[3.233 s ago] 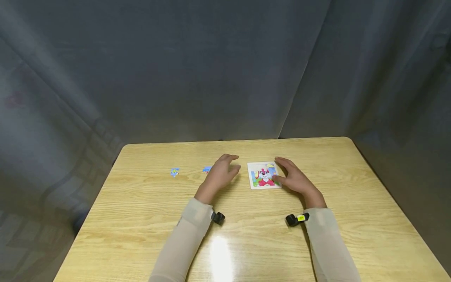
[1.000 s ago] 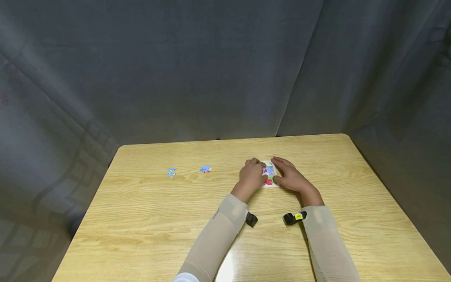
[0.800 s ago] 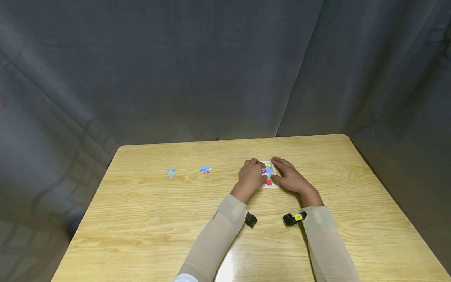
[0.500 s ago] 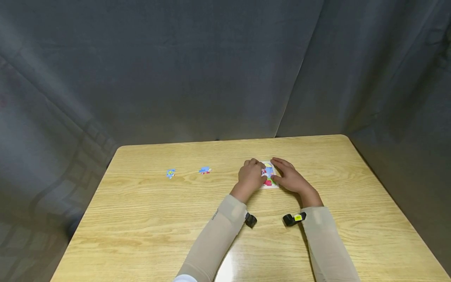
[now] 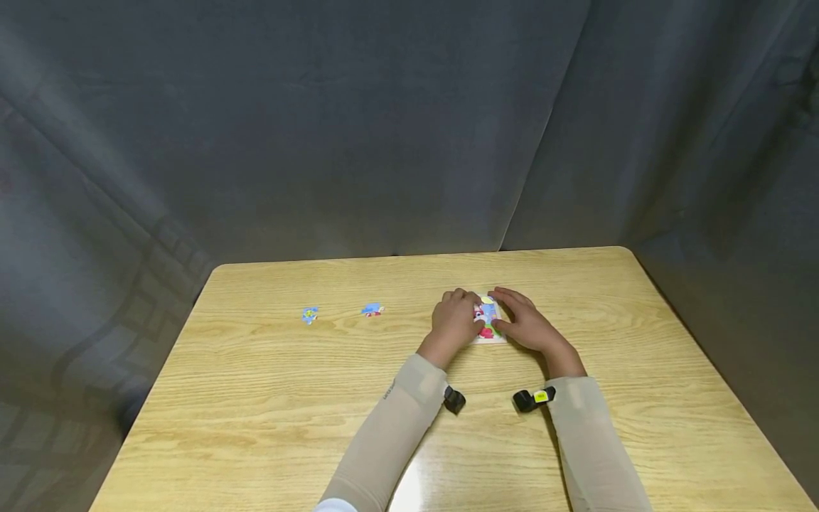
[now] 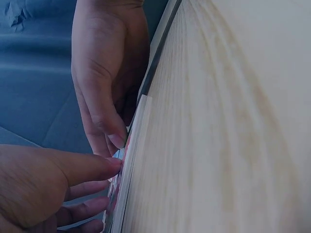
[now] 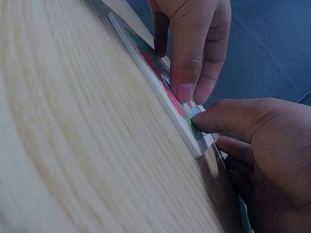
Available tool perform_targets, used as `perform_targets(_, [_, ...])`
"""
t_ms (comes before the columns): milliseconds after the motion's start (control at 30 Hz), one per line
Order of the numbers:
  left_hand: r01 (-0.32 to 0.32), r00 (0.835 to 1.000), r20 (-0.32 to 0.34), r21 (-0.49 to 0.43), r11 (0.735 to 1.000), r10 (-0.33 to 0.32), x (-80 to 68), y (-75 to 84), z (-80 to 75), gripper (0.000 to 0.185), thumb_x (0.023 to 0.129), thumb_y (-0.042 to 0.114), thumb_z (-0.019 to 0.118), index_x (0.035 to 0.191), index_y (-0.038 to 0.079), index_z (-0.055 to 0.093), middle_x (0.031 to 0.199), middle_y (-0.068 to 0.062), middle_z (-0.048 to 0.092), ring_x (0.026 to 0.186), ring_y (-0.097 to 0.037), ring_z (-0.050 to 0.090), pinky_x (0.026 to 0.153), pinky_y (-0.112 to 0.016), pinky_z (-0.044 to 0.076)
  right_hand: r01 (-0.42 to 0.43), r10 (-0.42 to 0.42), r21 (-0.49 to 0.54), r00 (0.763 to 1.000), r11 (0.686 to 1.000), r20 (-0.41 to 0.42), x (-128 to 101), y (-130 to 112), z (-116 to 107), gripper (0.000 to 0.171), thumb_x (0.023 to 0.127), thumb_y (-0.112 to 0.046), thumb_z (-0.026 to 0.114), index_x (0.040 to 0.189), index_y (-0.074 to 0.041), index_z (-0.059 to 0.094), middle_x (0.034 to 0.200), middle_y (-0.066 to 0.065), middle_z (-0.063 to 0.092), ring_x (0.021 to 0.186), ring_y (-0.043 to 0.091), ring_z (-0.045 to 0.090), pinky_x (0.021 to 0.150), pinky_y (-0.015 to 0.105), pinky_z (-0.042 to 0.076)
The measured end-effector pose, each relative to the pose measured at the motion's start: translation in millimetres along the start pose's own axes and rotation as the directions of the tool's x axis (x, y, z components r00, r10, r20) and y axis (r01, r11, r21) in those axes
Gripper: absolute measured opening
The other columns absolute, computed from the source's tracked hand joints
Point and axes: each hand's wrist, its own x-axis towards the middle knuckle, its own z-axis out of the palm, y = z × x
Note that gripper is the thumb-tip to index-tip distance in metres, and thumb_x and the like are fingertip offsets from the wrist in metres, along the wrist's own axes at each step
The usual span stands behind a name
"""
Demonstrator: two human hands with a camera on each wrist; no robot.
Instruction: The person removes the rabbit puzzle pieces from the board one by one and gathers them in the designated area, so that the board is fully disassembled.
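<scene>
Both hands press down on a puzzle board [image 5: 488,320] on the table [image 5: 256,398]: left hand [image 5: 456,320] fingers slightly bent, right hand [image 5: 523,323] fingers spread flat; no readable writing shows

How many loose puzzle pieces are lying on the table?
2. One loose piece lies far off to the left, and another piece sits between it and the hands. More could be hidden under the hands on the puzzle board.

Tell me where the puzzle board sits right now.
In the head view the puzzle board lies flat on the wooden table, right of centre, between the left hand and right hand, whose fingers rest on it.
</scene>
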Motion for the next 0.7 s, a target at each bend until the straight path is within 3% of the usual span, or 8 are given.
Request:
perform_targets(133, [0.012, 1.000, 0.001, -0.002, 1.000, -0.012, 2.0, -1.7, -1.0, 0.055, 0.089, 0.044, 0.067, 0.136, 0.020, 0.054, 0.128, 0.000, 0.057, 0.121, -0.022, 0.048, 0.093, -0.036, 0.046, 0.004, -0.004, 0.009, 1.000, 1.000, -0.002, -0.2, 1.1, 0.3, 0.061, 0.095, -0.019, 0.063, 0.149, -0.006, 0.037, 0.156, 0.017, 0.026, 0.143, 0.042, 0.015, 0.110, 0.065, 0.017])
perform_targets(233, [0.021, 1.000, -0.001, 0.004, 1.000, -0.021, 4.2, -1.9, -0.8, 0.052, 0.093, 0.045, 0.063, 0.138, 0.023, 0.054, 0.130, 0.001, 0.056, 0.119, -0.022, 0.048, 0.094, -0.036, 0.045, 0.008, -0.008, 0.007, 1.000, 1.000, -0.002, 0.2, 1.4, 0.4, 0.061, 0.095, -0.019, 0.063, 0.149, -0.006, 0.037, 0.156, 0.017, 0.026, 0.143, 0.042, 0.015, 0.110, 0.065, 0.017])
perform_targets(700, [0.049, 0.999, -0.022, 0.006, 0.999, -0.049, 7.9, 0.9, -0.7, 0.041, 0.091, 0.040, 0.066, 0.130, 0.027, 0.062, 0.123, 0.002, 0.059, 0.113, -0.020, 0.050, 0.088, -0.033, 0.045, 0.014, -0.014, -0.003, 0.999, 1.000, -0.042, 0.7, 2.3, 3.3, 0.050, 0.099, -0.014, 0.056, 0.146, -0.005, 0.042, 0.154, 0.017, 0.030, 0.142, 0.041, 0.018, 0.111, 0.063, 0.018])
